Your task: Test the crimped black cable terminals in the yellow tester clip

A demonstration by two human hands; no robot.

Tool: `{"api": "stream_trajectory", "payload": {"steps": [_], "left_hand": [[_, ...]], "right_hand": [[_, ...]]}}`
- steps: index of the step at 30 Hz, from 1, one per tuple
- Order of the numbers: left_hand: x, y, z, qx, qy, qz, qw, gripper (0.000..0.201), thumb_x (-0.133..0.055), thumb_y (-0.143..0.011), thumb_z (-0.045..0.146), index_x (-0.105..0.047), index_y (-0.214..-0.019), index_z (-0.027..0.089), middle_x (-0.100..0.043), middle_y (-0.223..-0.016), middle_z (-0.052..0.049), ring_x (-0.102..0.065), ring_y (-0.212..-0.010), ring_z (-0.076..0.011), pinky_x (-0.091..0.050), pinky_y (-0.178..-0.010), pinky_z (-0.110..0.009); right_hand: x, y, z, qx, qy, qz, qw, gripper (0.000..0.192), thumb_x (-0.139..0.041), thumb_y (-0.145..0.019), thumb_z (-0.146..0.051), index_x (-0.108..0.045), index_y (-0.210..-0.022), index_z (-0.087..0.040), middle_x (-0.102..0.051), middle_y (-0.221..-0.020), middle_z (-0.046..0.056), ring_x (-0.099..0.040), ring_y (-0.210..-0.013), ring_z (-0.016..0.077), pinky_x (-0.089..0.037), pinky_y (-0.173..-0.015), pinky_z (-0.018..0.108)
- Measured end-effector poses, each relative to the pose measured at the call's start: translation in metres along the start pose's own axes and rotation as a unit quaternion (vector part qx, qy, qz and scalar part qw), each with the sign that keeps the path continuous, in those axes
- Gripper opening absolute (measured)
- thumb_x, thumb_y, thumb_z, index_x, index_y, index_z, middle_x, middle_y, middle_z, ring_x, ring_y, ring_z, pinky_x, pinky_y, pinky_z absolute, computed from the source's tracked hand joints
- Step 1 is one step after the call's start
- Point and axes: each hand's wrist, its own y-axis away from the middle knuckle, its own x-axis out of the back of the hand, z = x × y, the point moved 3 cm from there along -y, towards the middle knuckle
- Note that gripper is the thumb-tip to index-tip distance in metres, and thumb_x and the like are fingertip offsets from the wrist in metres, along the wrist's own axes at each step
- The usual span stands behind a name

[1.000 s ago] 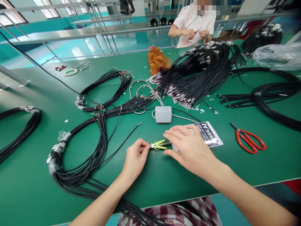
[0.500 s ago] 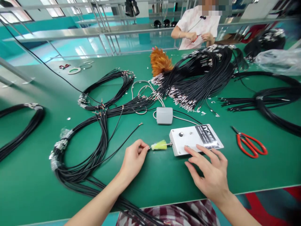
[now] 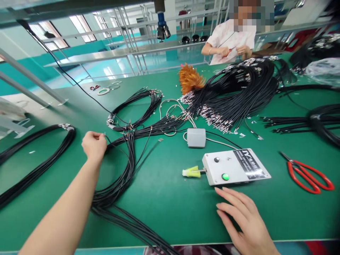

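My left hand (image 3: 94, 146) is closed in a pinch on a thin black cable beside the coiled bundle of black cables (image 3: 127, 173); a tip pokes up past the fingers. My right hand (image 3: 244, 216) holds nothing, its fingers apart over the table just below the white control box (image 3: 239, 166). On the box are a black knob (image 3: 216, 159), a small switch and a green button (image 3: 225, 176) that glows. From its left side a metal shaft carries a yellow-green plastic tip (image 3: 192, 172). A grey box (image 3: 196, 137) with grey cords lies behind it.
Red-handled pliers (image 3: 308, 173) lie at the right. A big pile of black cables (image 3: 239, 88) with stripped ends sits behind, next to an orange feather duster (image 3: 190, 78). More cable coils (image 3: 39, 156) lie left and right. A co-worker (image 3: 231, 39) sits across the table.
My left hand has moved from the yellow-green tip to the left, over the cable bundle. My right hand has left the box's button, which now shows glowing green. The view has shifted.
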Motion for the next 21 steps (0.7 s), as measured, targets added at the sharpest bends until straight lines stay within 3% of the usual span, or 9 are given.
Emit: {"api": "stream_trajectory", "payload": {"steps": [3, 7, 9, 10, 11, 12, 13, 15, 21], "left_hand": [[0.011, -0.005, -0.009, 0.011, -0.076, 0.014, 0.997, 0.021, -0.064, -0.09, 0.033, -0.063, -0.096, 0.013, -0.064, -0.096, -0.003, -0.063, -0.088, -0.0215, -0.052, -0.078, -0.039], [0.011, 0.056, 0.013, -0.074, -0.1, -0.024, 0.992, 0.014, -0.058, -0.087, 0.032, -0.058, -0.093, 0.019, -0.062, -0.092, -0.001, -0.052, -0.107, -0.0294, -0.039, -0.094, -0.044], [0.008, 0.106, 0.031, -0.132, -0.084, -0.16, 0.975, 0.016, -0.066, -0.079, 0.039, -0.061, -0.08, 0.024, -0.065, -0.085, 0.001, -0.058, -0.094, -0.0258, -0.044, -0.086, -0.035], [0.006, 0.133, 0.039, -0.164, -0.073, -0.264, 0.947, 0.016, -0.072, -0.073, 0.037, -0.061, -0.075, 0.025, -0.066, -0.082, 0.001, -0.06, -0.085, -0.023, -0.046, -0.08, -0.032], [0.002, 0.162, 0.047, -0.216, -0.065, -0.434, 0.872, 0.01, -0.069, -0.077, 0.031, -0.061, -0.076, 0.025, -0.066, -0.085, -0.001, -0.06, -0.082, -0.0218, -0.045, -0.078, -0.031], [0.001, 0.186, 0.05, -0.228, -0.072, -0.548, 0.802, 0.002, -0.062, -0.082, 0.024, -0.062, -0.08, 0.025, -0.066, -0.09, -0.002, -0.06, -0.084, -0.0216, -0.044, -0.08, -0.031], [0.002, 0.202, 0.052, -0.224, -0.079, -0.604, 0.761, 0.01, -0.055, -0.086, 0.018, -0.06, -0.081, 0.025, -0.065, -0.09, -0.003, -0.059, -0.085, -0.0213, -0.043, -0.08, -0.031], [0.002, 0.216, 0.052, -0.199, -0.088, -0.659, 0.72, 0.021, -0.045, -0.088, 0.009, -0.058, -0.084, 0.024, -0.063, -0.091, -0.003, -0.057, -0.089, -0.0211, -0.042, -0.079, -0.029], [0.0, 0.199, 0.042, -0.093, -0.062, -0.679, 0.725, 0.022, -0.052, -0.074, 0.004, -0.057, -0.083, 0.023, -0.059, -0.094, 0.001, -0.057, -0.09, -0.0176, -0.043, -0.077, -0.022]], "right_hand": [[-0.003, 0.003, 0.002, -0.027, -0.018, -0.013, 0.999, 0.017, -0.058, -0.089, -0.012, -0.064, -0.102, -0.021, -0.069, -0.121, 0.009, -0.061, -0.116, 0.0231, -0.052, -0.093, 0.04], [-0.004, 0.003, 0.003, -0.053, -0.028, -0.029, 0.998, 0.016, -0.058, -0.089, -0.013, -0.064, -0.101, -0.022, -0.071, -0.118, 0.008, -0.063, -0.114, 0.0241, -0.055, -0.093, 0.043], [-0.003, 0.003, 0.002, -0.06, -0.031, -0.036, 0.997, 0.016, -0.058, -0.089, -0.014, -0.065, -0.1, -0.022, -0.071, -0.118, 0.008, -0.064, -0.113, 0.0244, -0.056, -0.092, 0.043], [-0.003, 0.003, 0.002, -0.061, -0.032, -0.04, 0.997, 0.016, -0.058, -0.089, -0.014, -0.065, -0.101, -0.023, -0.071, -0.118, 0.008, -0.064, -0.113, 0.0245, -0.056, -0.092, 0.044], [-0.003, 0.003, 0.002, -0.061, -0.032, -0.043, 0.997, 0.016, -0.058, -0.09, -0.014, -0.064, -0.101, -0.023, -0.071, -0.118, 0.008, -0.064, -0.113, 0.0245, -0.056, -0.093, 0.044], [-0.004, 0.003, 0.002, -0.059, -0.032, -0.048, 0.997, 0.016, -0.057, -0.09, -0.014, -0.064, -0.101, -0.023, -0.071, -0.118, 0.008, -0.064, -0.113, 0.0244, -0.056, -0.093, 0.044], [-0.004, 0.003, 0.002, -0.055, -0.033, -0.051, 0.997, 0.016, -0.057, -0.09, -0.014, -0.064, -0.102, -0.022, -0.07, -0.118, 0.008, -0.063, -0.113, 0.0242, -0.056, -0.093, 0.044], [-0.004, 0.003, 0.002, -0.045, -0.035, -0.055, 0.997, 0.016, -0.057, -0.09, -0.012, -0.063, -0.102, -0.022, -0.07, -0.118, 0.008, -0.063, -0.113, 0.0236, -0.055, -0.094, 0.043], [-0.004, 0.003, 0.001, -0.051, -0.036, -0.06, 0.996, 0.016, -0.057, -0.091, -0.013, -0.062, -0.103, -0.022, -0.07, -0.118, 0.008, -0.062, -0.113, 0.0233, -0.055, -0.094, 0.043]]}}
